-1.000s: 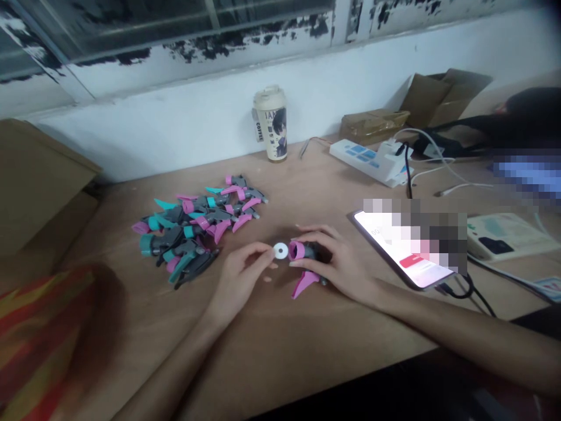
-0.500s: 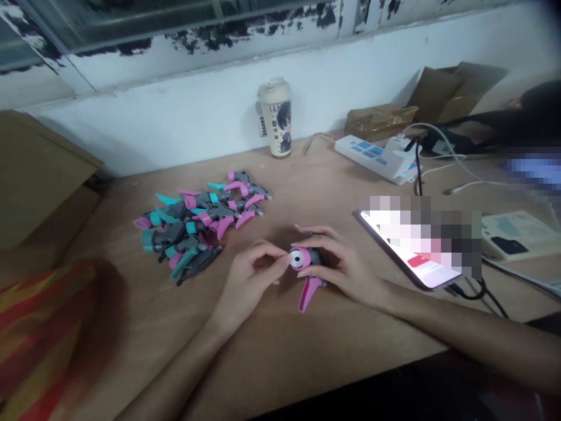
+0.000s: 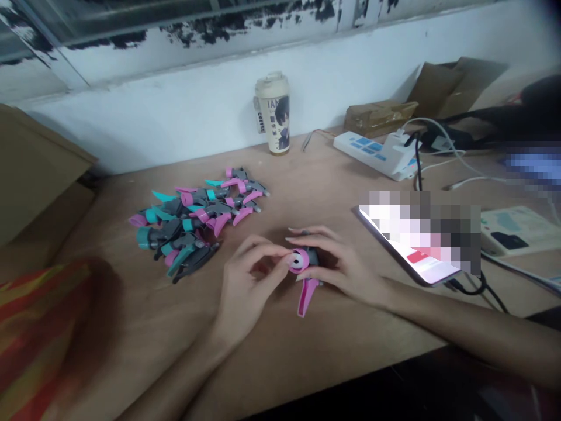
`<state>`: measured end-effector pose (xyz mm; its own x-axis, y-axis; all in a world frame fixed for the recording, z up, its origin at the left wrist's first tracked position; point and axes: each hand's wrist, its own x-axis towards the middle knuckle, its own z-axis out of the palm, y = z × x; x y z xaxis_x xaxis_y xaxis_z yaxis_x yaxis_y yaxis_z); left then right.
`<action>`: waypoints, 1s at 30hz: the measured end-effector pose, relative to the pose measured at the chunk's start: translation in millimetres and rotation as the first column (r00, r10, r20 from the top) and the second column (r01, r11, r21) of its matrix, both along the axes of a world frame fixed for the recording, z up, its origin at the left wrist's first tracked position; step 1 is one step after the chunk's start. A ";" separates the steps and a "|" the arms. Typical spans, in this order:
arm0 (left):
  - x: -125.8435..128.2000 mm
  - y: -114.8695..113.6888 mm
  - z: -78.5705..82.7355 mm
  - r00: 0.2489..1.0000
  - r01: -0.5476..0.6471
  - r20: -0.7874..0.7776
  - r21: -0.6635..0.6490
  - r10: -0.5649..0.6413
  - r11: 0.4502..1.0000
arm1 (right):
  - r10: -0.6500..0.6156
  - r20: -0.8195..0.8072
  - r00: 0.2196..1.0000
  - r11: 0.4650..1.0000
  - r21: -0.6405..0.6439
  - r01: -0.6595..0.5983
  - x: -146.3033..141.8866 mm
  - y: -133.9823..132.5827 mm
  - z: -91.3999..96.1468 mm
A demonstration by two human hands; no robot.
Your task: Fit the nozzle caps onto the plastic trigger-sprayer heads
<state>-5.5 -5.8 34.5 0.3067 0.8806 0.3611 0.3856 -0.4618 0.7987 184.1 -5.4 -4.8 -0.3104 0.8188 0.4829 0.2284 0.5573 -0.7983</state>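
Note:
My right hand (image 3: 344, 262) is closed around a grey and pink trigger spray head (image 3: 308, 294), its fingers on either side of the pink collar. The collar's open end faces left, and the pink trigger points down toward the table. Inside that opening shows a white ring-shaped washer (image 3: 297, 262) with a dark centre. Thumb and forefinger of my left hand (image 3: 248, 283) pinch at the washer's left edge. Left of the hands lies a loose pile of spray heads (image 3: 213, 207) in grey, pink and teal.
A coffee tumbler (image 3: 274, 120) stands against the wall. To the right are a lit phone (image 3: 418, 266) with a cable, a white power strip (image 3: 366, 153) and a cardboard box (image 3: 379, 118). Red and yellow striped material (image 3: 41, 333) sits at the left front, below cardboard (image 3: 37, 175).
My left fingertips have pressed slightly further over the washer at the collar opening. My right hand keeps its hold on the spray head. The view has shifted slightly.

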 end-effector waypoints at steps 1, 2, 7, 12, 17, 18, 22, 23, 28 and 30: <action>0.4 -0.8 -0.3 1.000 -0.005 -0.008 0.019 0.005 1.000 | 0.007 0.009 1.000 1.000 -0.002 -0.007 0.1 -0.2 -0.2; 0.9 -1.7 -0.7 1.000 -0.015 -0.016 0.046 0.016 0.999 | 0.014 0.016 1.000 1.000 -0.005 -0.014 0.2 -0.4 -0.6; 3.7 -6.3 -4.0 0.990 -0.083 -0.086 0.259 0.108 0.962 | 0.043 0.012 0.999 0.999 -0.030 -0.043 -0.3 -1.6 -3.9; 4.1 -8.6 -5.6 0.986 -0.072 -0.124 0.284 0.111 0.956 | 0.019 0.020 1.000 1.000 0.012 -0.019 0.4 -1.8 -2.7; 5.0 -9.0 -3.3 0.983 -0.057 -0.155 0.223 0.093 0.973 | -0.020 0.052 0.998 0.999 0.044 0.017 2.7 -1.7 -0.3; 5.2 -9.2 -2.6 0.982 -0.059 -0.163 0.209 0.095 0.976 | -0.027 0.059 0.998 0.998 0.050 0.024 3.0 -2.0 -0.2; 5.8 -10.3 -0.5 0.977 -0.073 -0.186 0.180 0.106 0.981 | -0.051 0.076 0.996 0.997 0.053 0.047 3.3 -3.5 -0.9; 5.8 -10.5 -0.3 0.976 -0.078 -0.187 0.185 0.113 0.980 | -0.051 0.076 0.996 0.997 0.054 0.047 3.3 -3.7 -1.1; 6.1 -10.4 -0.7 0.976 -0.111 -0.161 0.220 0.149 0.969 | -0.045 0.078 0.996 0.997 0.070 0.040 3.4 -3.9 -1.0; 6.1 -10.1 -1.3 0.979 -0.093 -0.154 0.237 0.132 0.967 | -0.046 0.077 0.996 0.997 0.072 0.040 3.6 -3.8 -1.0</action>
